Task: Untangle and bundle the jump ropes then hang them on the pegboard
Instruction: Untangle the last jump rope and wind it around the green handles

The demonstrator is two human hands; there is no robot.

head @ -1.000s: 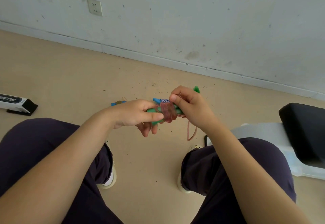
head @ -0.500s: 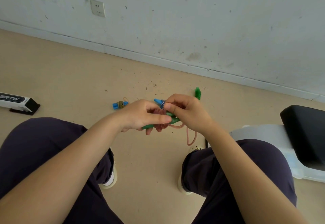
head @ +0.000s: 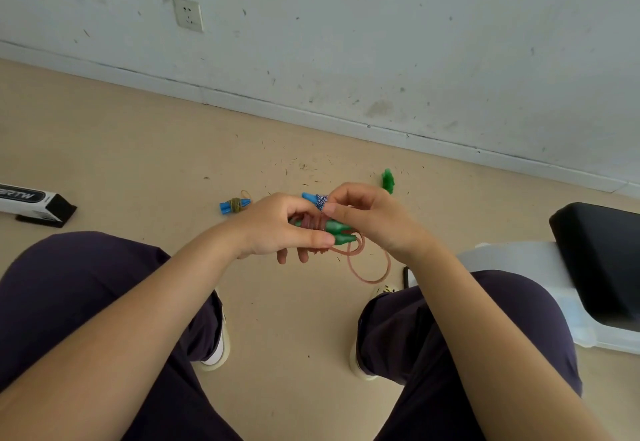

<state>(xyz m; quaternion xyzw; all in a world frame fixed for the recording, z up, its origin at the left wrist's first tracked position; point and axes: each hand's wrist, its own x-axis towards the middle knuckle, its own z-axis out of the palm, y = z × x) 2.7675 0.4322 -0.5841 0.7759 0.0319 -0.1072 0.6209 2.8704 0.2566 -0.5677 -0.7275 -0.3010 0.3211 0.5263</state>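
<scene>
My left hand (head: 277, 229) fingers pinch the green handles (head: 332, 231), long axis running left-right between my hands; my right hand (head: 370, 219) fingertips pinch the pink rope (head: 367, 269) at the wrap, its loose loop hanging just below the right wrist. Next wrap likely falls to the right hand; two bundles lie on the floor (head: 138, 163) beyond: blue bundle (head: 234, 205), green bundle (head: 388, 181)

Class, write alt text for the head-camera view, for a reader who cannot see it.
A seated person's left hand and right hand grip green plastic jump-rope handles wound with pinkish-brown cord, one loop hanging down. On the tan floor beyond lie a bundled blue-handled rope and a green handle.
</scene>
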